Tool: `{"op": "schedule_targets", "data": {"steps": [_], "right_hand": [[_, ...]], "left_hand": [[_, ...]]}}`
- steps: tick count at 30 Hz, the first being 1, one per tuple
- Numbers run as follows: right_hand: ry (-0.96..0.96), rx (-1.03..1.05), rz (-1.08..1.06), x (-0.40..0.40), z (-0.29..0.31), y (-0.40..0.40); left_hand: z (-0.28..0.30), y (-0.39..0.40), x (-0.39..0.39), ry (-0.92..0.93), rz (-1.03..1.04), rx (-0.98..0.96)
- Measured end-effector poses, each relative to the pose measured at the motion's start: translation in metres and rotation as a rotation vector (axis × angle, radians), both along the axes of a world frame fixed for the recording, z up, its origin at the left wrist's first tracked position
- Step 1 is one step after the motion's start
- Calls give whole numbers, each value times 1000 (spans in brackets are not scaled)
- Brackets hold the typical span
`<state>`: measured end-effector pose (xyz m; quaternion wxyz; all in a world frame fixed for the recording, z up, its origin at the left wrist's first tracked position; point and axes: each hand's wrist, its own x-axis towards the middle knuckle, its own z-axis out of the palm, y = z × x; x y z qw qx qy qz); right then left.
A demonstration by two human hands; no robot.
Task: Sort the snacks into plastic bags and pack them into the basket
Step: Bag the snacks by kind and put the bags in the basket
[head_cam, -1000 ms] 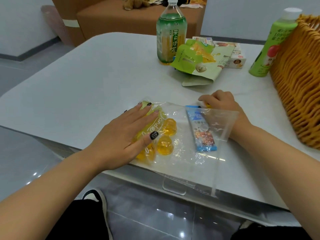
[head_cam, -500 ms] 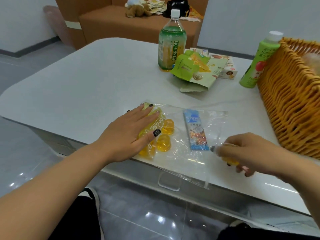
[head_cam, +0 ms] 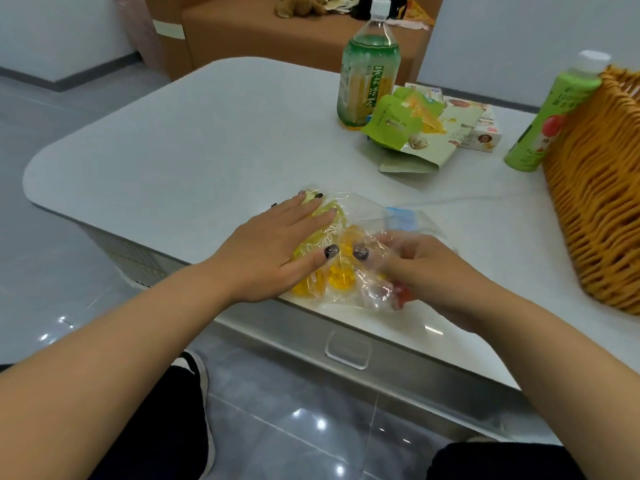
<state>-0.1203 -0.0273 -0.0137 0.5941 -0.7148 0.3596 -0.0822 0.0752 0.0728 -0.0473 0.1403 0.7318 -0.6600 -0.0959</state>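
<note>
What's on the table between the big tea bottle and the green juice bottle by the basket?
In the head view, green snack pouches and a small snack box lie between the tea bottle and the green juice bottle.

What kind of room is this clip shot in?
Probably a home living room or lounge: a low white table on glossy floor tiles, with a brown sofa behind it holding a plush toy.

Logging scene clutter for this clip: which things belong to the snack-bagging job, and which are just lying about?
Job: clear plastic bag with yellow jelly snacks; left hand; right hand; green snack pouches; wicker basket.

Lying about: plush toy on the brown sofa.
</note>
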Motion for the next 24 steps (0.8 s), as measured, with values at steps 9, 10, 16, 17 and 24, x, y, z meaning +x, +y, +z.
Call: {"op": "schedule_targets", "data": {"steps": [9,10,16,17,24], "right_hand": [[314,-151,114,-12,-2,-20],[289,-190,93,-11,-5,-17],[55,-214,193,-3,-16,1],[57,-274,197,-3,-18,0],[-44,-498,119,4,-40,8]], "left_hand": [[-2,0,4,7,-39,14],[-3,0,4,4,-40,14],[-3,-2,3,-11,-38,6],[-3,-2,3,-12,-36,4],[-4,-1,3,-12,-31,-8]]}}
